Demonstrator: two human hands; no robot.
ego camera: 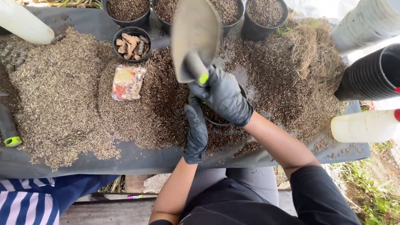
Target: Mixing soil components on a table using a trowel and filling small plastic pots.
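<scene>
Nearest the lens, at six o'clock, dark clothing and two bare forearms rise toward gloved hands at mid-table. At seven o'clock a striped sleeve (21, 204) of someone else shows, taking no part.

Going left to right: a green-tipped tool handle (8, 127) lies at nine o'clock on the dark table sheet (137, 160), beside a broad pile of husk mix (58, 104). A small plastic packet (128, 82) rests on the mix, below a little pot of root pieces (132, 43) at eleven o'clock.

At centre, the left hand (196, 129) curls closed on the near rim of a black pot (216, 118), apparently to steady it. Just above, the right hand (225, 98) is clamped on a trowel (196, 39), blade raised toward twelve o'clock, likely held clear over the pot. That hand hides most of the pot's mouth.

Filled pots (262, 16) line twelve to one o'clock. At three o'clock, stacked empty pots (371, 77) and a white bottle (362, 125) crowd the table's edge.
</scene>
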